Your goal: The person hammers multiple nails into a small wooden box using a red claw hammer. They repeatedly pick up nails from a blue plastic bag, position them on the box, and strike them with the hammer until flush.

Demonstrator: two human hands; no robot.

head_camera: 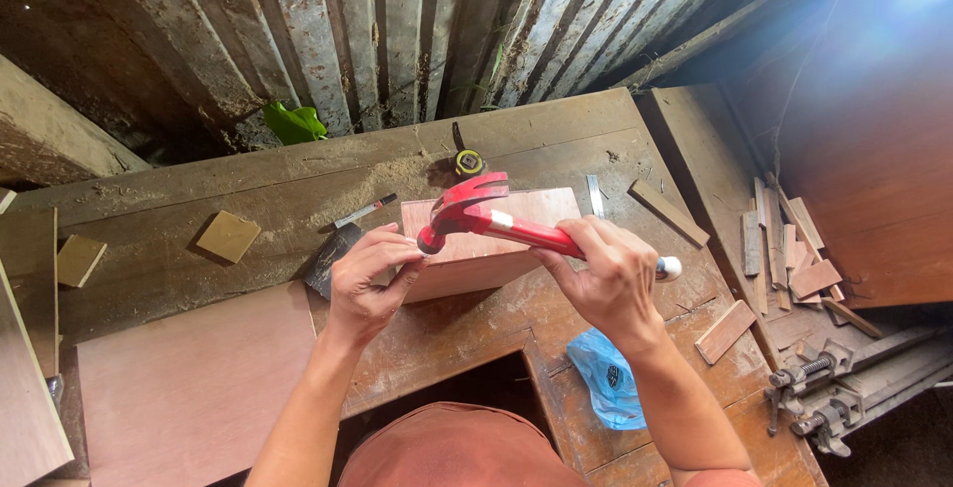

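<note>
Right hand [611, 274] is wrapped tight around the red handle of a claw hammer [496, 217], and the hammer lies across the view, head to the left, claw curling up and away from the person, white butt end poking out past the fist on the right. The striking face sits right down at the near left corner of a small reddish plywood box [486, 249]. Left hand [365, 283] is there too, fingers bunched and pinched together just beside the hammer head, pressed against the box's edge; whether a nail sits between those fingertips is too small to tell.

The box rests on a worn wooden counter [248, 199] dusted with sawdust. Just behind the box lies a yellow and black tape measure [469, 161]. Left of the box a marker pen [364, 211] lies at a slant, with a dark flat block [332, 259] just below it, touching the left hand's knuckles. Further left, two small square wood offcuts [228, 236], well apart from the hands. A large plywood sheet [194, 388] covers the near left of the counter. Near the right forearm, a crumpled blue plastic bag [606, 378]. Off to the right, a pile of wood scraps [784, 249] and two metal clamps [834, 393].
</note>
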